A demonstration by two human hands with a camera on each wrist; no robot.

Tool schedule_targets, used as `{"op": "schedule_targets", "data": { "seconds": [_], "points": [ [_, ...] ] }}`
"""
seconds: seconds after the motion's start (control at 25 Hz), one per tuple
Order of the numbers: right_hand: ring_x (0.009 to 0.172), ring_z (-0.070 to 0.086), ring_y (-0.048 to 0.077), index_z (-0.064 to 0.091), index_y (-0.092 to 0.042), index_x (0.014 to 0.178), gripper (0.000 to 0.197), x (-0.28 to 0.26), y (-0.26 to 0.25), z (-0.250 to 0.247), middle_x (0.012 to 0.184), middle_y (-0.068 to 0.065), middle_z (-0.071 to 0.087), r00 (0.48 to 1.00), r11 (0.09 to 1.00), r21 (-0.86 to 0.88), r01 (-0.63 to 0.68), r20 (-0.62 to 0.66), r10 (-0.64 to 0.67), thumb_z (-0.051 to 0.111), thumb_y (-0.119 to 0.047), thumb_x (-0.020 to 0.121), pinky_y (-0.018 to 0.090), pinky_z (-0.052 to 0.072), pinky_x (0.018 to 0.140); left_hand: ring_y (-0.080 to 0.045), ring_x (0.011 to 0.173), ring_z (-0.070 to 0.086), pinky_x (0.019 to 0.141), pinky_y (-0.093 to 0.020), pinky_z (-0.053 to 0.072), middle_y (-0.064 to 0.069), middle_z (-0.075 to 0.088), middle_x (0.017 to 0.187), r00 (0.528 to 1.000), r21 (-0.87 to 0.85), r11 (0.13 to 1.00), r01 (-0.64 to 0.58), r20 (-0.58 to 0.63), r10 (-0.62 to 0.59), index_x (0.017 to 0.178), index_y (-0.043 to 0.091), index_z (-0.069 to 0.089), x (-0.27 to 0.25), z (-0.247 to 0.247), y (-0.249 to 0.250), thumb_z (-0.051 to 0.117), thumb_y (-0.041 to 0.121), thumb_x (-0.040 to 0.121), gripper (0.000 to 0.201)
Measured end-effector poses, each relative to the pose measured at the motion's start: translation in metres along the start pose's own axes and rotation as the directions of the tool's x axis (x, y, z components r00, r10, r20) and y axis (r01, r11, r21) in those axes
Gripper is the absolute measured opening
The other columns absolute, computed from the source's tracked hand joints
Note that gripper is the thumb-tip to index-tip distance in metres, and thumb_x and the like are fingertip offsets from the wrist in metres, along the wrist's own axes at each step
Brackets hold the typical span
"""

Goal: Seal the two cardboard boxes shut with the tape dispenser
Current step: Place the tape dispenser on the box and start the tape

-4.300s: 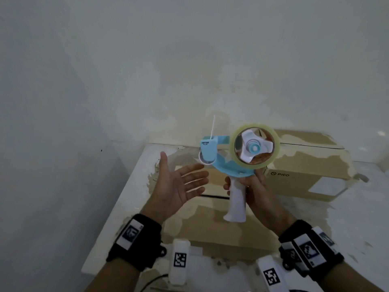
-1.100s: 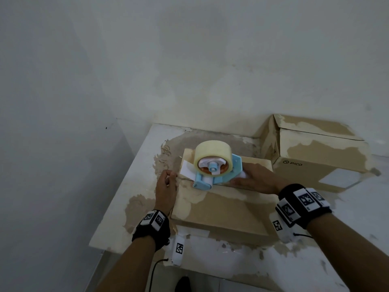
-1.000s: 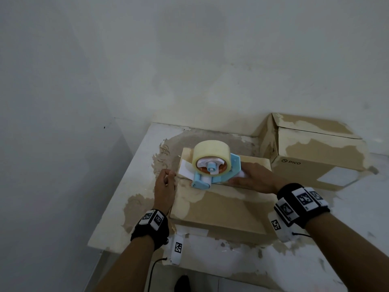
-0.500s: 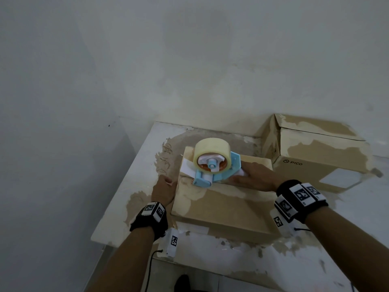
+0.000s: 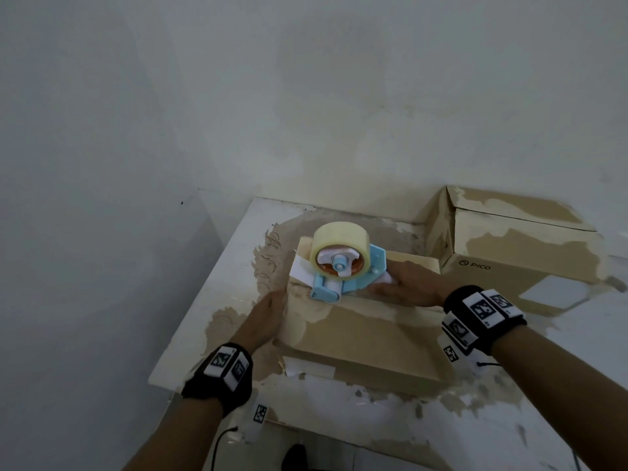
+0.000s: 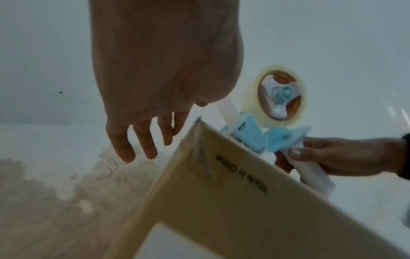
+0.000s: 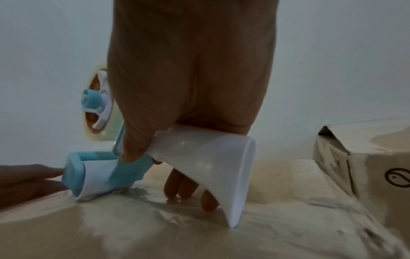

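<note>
A flat cardboard box lies on the table in front of me. The blue tape dispenser, with its clear tape roll, stands on the box's far left top. My right hand grips its white handle, and the roller presses on the box top. My left hand lies against the box's left side with straight fingers pointing down beside the corner. The second box, marked PICO, stands at the back right.
The white table has worn brown patches; its left edge drops off close to my left hand. A wall runs right behind the boxes. The second box sits close to the right of my right hand.
My left hand left the tape end at the box's upper left edge and slid down along the box's left side, fingers now straight. The dispenser and right hand barely moved.
</note>
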State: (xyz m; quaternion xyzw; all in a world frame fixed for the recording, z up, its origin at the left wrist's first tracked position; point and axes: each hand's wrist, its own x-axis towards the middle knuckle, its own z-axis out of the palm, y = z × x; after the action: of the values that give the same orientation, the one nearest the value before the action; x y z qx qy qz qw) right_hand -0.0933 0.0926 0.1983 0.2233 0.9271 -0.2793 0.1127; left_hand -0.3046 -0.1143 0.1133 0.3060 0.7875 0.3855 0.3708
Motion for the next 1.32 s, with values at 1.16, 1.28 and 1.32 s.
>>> {"op": "schedule_targets", "data": {
  "seconds": [1.16,1.28,1.32],
  "points": [
    [0.093,0.050,0.004,0.060,-0.012,0.121,0.027,-0.092,0.087,-0.009,0.109,-0.007,0.056,0.994,0.994,-0.088,0.065,-0.083,-0.073,0.051,-0.024,0.100,-0.004,0.033,0.079,-0.030,0.148,0.016,0.119,-0.050,0.006,-0.005,0.024,0.159,0.807,0.751,0.438,-0.494,0.208,0.553,0.152,0.018,0.026,-0.010,0.100,0.040,0.019,0.059,0.095,0.070],
    [0.090,0.052,0.008,0.061,-0.014,0.116,0.026,-0.093,0.091,-0.002,0.105,-0.006,0.058,0.990,0.995,-0.083,0.059,-0.121,-0.069,0.050,-0.030,0.099,0.004,0.035,0.077,-0.025,0.149,0.013,0.117,-0.051,0.002,-0.002,0.026,0.159,0.825,0.777,0.415,-0.473,0.225,0.518,0.150,0.023,0.029,-0.006,0.116,0.048,0.024,0.065,0.092,0.072],
    [0.089,0.051,0.007,0.061,-0.015,0.116,0.028,-0.094,0.093,-0.001,0.104,-0.007,0.057,0.990,0.995,-0.083,0.061,-0.119,-0.071,0.049,-0.033,0.098,0.008,0.035,0.078,-0.024,0.149,0.015,0.117,-0.051,0.002,-0.002,0.027,0.158,0.821,0.796,0.394,-0.460,0.212,0.530,0.150,0.024,0.030,-0.005,0.117,0.047,0.023,0.066,0.092,0.072]
  ]
}}
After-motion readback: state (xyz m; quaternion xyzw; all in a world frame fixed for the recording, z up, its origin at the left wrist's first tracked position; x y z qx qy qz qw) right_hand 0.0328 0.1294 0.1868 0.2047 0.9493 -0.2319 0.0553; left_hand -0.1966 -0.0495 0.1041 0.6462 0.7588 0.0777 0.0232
